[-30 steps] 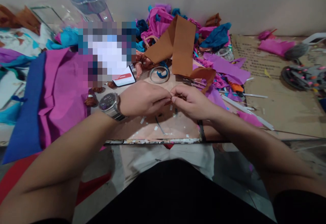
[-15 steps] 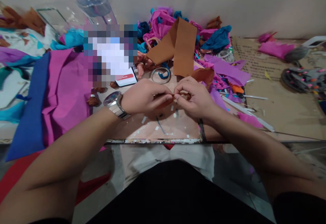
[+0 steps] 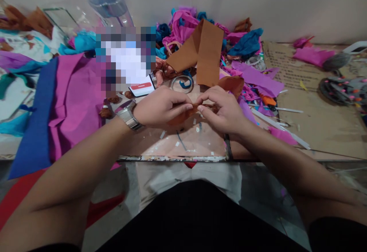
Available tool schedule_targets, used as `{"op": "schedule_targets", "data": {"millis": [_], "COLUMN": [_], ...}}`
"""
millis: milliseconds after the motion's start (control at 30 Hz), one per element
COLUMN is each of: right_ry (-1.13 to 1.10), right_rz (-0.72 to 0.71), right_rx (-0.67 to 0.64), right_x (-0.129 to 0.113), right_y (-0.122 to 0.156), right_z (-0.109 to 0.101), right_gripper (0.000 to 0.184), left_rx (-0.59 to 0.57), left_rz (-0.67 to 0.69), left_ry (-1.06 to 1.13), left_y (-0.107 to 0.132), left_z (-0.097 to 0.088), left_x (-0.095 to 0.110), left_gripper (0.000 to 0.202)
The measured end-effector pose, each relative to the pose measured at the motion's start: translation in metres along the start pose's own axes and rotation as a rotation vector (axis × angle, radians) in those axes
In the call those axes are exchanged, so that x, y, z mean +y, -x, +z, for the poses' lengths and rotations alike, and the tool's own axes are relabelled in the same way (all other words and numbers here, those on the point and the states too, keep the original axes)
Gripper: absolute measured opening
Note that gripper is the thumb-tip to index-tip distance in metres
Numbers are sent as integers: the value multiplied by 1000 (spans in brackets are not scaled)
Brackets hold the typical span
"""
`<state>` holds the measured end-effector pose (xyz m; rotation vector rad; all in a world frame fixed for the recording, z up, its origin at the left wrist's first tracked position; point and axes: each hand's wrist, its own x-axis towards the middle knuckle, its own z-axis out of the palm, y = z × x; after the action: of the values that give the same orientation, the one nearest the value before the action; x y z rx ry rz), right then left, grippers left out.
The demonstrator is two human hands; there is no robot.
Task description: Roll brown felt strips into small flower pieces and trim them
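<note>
Both hands meet over the middle of the table, pinching one small piece of brown crepe paper (image 3: 179, 119). My left hand (image 3: 160, 107), with a metal watch at its wrist, grips the paper between thumb and forefinger. My right hand (image 3: 222, 109) pinches it close by, and part of the paper is hidden behind the fingers. Just beyond them lies a folded brown paper strip (image 3: 210, 57). Left of the strip's lower end is a clear tape ring (image 3: 182, 84) with a blue scrap in it.
A phone (image 3: 142, 88), partly blurred, lies behind my left hand. Pink sheets (image 3: 76, 107) and a blue sheet (image 3: 34, 126) overhang the table edge at left. A bottle (image 3: 110, 5) stands at the back. Cardboard (image 3: 301, 122), white sticks (image 3: 282, 130) and a pincushion (image 3: 341, 89) are at right.
More of the brown paper shows below and between my fingers, and its pinched edge looks more spread. Both hands stay in nearly the same place; the view has shifted slightly.
</note>
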<state>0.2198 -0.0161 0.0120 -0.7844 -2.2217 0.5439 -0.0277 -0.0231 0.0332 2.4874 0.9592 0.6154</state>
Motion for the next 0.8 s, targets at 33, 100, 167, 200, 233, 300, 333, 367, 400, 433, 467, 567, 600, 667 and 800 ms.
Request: {"op": "schedule_targets", "data": {"millis": [33,100,167,200,233,300,333,367,400,433,467,567,600,667,800], "right_ry": [3,9,21,21,19,12,11,12,15,22,32,83,105,149,223], "right_rz": [-20,-47,-44,-29,-12,9,12,12,10,8,7,-20,-40,-88,-169], "right_rx": [-7,5,35,47,55,64,61,53,45,42,46,95,112,127,80], "right_x": [0,0,2,2,3,3,2,2,1,0,0,1,1,3,5], "right_y": [0,1,1,1,1,1,1,1,1,2,2,3,4,4,5], "right_z": [0,2,4,5,5,5,5,5,5,5,5,6,6,6,4], "right_gripper": [9,9,9,9,9,8,8,8,8,9,10,10,10,11,15], "left_rx": [-13,-43,-71,-84,-93,-108,-117,-126,-134,-139,-140,-135,-138,-152,-160], "left_rz": [-1,-6,-31,-47,-61,-75,-80,-86,-96,-108,-122,-167,-182,-211,-257], "left_ry": [10,50,96,118,140,181,200,218,233,245,255,290,303,338,475], "left_y": [0,-1,-2,-2,-2,-2,-2,-2,-2,-2,-2,-2,-2,-3,-5], "left_z": [0,0,-1,-2,-2,-3,-3,-3,-3,-3,-3,-3,-3,-4,-6], "left_x": [0,2,4,4,5,5,4,4,3,2,1,-1,-1,0,2], "left_gripper": [36,37,36,36,37,37,37,36,35,34,33,33,33,32,28]}}
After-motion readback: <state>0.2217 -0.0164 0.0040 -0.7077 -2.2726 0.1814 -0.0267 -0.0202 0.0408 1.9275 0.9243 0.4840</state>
